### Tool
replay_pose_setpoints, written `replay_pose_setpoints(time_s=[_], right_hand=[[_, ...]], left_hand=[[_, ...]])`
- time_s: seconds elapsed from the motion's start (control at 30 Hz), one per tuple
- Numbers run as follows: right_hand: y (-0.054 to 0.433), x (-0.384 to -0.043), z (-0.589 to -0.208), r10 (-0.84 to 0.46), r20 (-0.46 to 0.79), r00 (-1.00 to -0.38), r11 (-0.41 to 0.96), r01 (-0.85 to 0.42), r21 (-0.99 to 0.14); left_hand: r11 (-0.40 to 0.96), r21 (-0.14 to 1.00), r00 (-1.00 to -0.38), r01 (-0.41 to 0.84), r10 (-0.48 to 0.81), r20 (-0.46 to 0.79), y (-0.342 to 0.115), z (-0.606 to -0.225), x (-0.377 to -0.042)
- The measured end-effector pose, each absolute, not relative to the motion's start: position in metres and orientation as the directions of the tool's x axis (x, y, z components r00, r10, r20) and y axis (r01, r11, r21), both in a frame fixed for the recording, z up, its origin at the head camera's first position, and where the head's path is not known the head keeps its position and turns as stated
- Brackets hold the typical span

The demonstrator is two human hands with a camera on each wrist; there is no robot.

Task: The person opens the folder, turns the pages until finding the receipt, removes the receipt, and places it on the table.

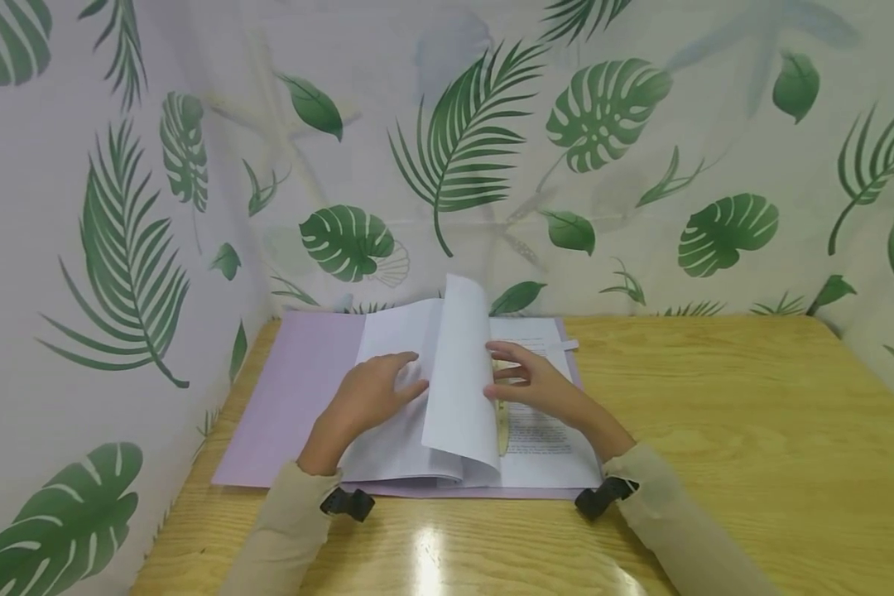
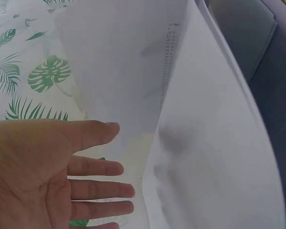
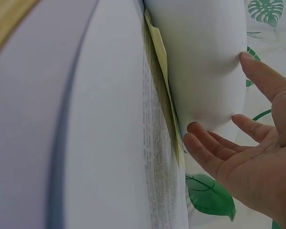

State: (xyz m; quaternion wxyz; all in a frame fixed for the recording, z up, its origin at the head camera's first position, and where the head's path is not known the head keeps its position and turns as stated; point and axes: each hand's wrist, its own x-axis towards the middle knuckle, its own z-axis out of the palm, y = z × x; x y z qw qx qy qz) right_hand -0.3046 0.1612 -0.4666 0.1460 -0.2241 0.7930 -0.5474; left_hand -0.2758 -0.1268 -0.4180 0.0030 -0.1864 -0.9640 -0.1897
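A lilac folder (image 1: 298, 389) lies spread on the table with white paper sheets inside. One white sheet (image 1: 462, 372) stands up, curved, between the two hands. My left hand (image 1: 372, 389) is over the left-hand pages, its thumb and fingers extended and apart from the raised sheet in the left wrist view. On the other side, the fingertips of my right hand (image 1: 544, 387) touch that sheet with spread, slightly bent fingers. Under it lies a printed page (image 1: 544, 443), beside a yellowish strip (image 1: 502, 430) partly hidden by the raised sheet.
The wooden table (image 1: 730, 430) extends to the right of the folder. A leaf-patterned cloth (image 1: 603, 207) hangs behind the table and along its left side. A small white tab (image 1: 569, 345) sticks out at the printed page's upper right.
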Motion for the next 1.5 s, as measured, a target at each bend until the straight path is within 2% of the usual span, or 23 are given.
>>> replay_pose_setpoints(time_s=[0.23,0.4,0.63,0.97,1.2,1.5], right_hand=[[0.160,-0.304,-0.465,-0.510,0.014,-0.860,0.306,-0.197,-0.931],[0.159,-0.303,-0.464,-0.511,0.006,-0.860,0.313,-0.192,-0.930],[0.157,-0.301,-0.463,-0.516,0.015,-0.857,0.311,-0.203,-0.929],[0.157,-0.301,-0.463,-0.502,0.033,-0.864,0.310,-0.215,-0.926],[0.155,-0.300,-0.462,-0.505,0.053,-0.862,0.300,-0.232,-0.925],[0.152,-0.299,-0.461,-0.529,0.077,-0.845,0.268,-0.253,-0.929]], left_hand=[[0.789,0.388,-0.868,0.476,0.350,0.352,-0.122,-0.410,-0.272],[0.752,0.418,-0.849,0.509,0.360,0.386,-0.113,-0.409,-0.266],[0.715,0.439,-0.838,0.544,0.428,0.340,-0.102,-0.417,-0.263],[0.763,0.404,-0.863,0.505,0.464,0.202,-0.097,-0.427,-0.266],[0.778,0.419,-0.874,0.468,0.478,0.088,-0.096,-0.433,-0.267],[0.784,0.416,-0.869,0.462,0.493,0.036,-0.096,-0.435,-0.265]])
